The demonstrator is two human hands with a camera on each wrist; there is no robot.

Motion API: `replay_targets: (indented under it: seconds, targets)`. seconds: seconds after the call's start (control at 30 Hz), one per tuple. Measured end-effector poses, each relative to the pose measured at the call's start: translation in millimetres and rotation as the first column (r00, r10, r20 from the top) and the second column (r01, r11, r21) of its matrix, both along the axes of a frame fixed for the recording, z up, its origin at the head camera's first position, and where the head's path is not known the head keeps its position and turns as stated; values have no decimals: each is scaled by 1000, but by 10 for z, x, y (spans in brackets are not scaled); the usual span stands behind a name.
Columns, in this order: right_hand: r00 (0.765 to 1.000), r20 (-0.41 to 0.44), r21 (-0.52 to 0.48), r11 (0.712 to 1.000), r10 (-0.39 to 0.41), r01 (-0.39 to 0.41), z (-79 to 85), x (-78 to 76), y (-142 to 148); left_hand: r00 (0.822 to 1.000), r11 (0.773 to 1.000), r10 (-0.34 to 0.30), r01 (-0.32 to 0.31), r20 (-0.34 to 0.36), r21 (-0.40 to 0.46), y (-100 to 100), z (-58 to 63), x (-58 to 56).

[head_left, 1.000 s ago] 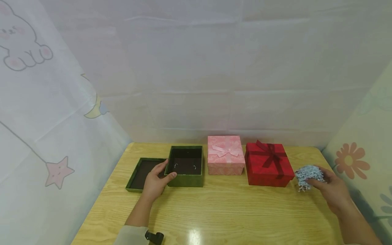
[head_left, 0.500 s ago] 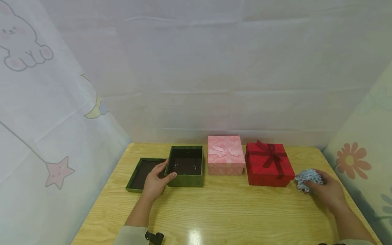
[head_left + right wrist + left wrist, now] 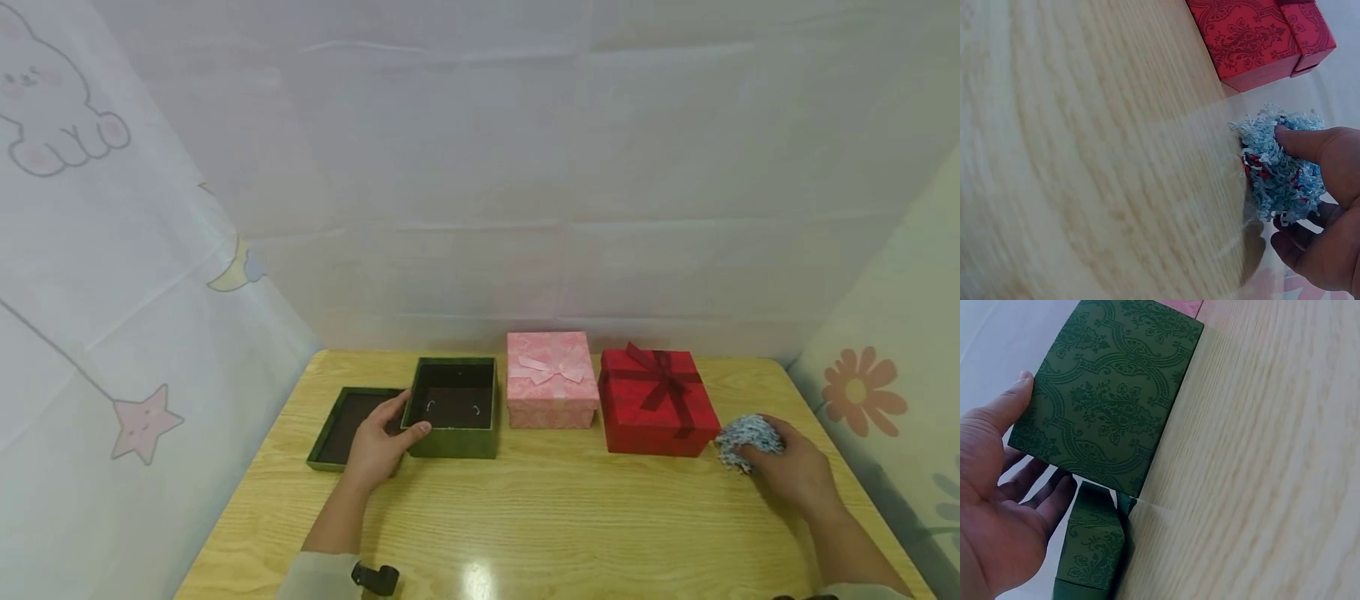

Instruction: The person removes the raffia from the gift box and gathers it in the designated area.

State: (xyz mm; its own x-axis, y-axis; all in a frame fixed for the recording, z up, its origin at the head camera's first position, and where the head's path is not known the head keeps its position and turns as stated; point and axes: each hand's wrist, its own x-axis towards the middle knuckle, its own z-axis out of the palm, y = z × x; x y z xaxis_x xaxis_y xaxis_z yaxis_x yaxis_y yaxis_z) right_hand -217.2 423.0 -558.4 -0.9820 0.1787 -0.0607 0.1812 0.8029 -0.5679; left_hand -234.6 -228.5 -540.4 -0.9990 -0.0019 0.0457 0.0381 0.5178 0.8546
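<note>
An uncovered green gift box point(image 3: 453, 443) with a dark inside stands at the left of the table, two small white loops visible within. My left hand point(image 3: 378, 446) holds its near left corner, thumb at the front rim and fingers along the left side. The green lid point(image 3: 330, 446) lies upturned behind that hand, partly covered by it. At the right, my right hand point(image 3: 798, 471) grips a clump of light blue shredded paper point(image 3: 1285, 165) between thumb and fingers. Red bits show among the shreds in the right wrist view. The clump is close to the red box's near right corner.
A closed pink gift box point(image 3: 552, 412) with a bow stands right of the green one. Beside it is a closed red gift box point(image 3: 652, 440) with a dark red ribbon. Cloth point(image 3: 465, 208) hangs behind and around the wooden table point(image 3: 562, 533).
My right hand has moved slightly left and toward the near side with the shredded paper, which looks more compact. The left hand stays on the green gift box.
</note>
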Motion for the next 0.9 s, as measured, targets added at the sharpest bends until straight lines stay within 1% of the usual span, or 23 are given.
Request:
replay_targets:
  seconds: [0.17, 0.27, 0.47, 0.57, 0.67, 0.9]
  targets:
    - [1000, -10, -1, 1000, 13, -13, 95, 40, -15, 1000, 999, -15, 14, -14, -30, -16, 28, -2]
    - [999, -22, -15, 1000, 25, -25, 161, 70, -34, 999, 999, -18, 17, -29, -31, -25, 56, 2]
    - [997, -66, -77, 996, 43, -48, 304, 126, -52, 996, 999, -30, 27, -82, -35, -9, 119, -6]
    - [996, -80, -116, 992, 40, -49, 382, 132, -67, 994, 999, -32, 27, -102, -44, 14, 185, -2]
    - [993, -110, -139, 988, 47, -62, 465, 122, -109, 994, 999, -23, 19, -109, -44, 33, 264, 10]
    - [980, -195, -146, 986, 51, -80, 683, 121, -305, 994, 997, -36, 28, -105, -77, 88, 383, 15]
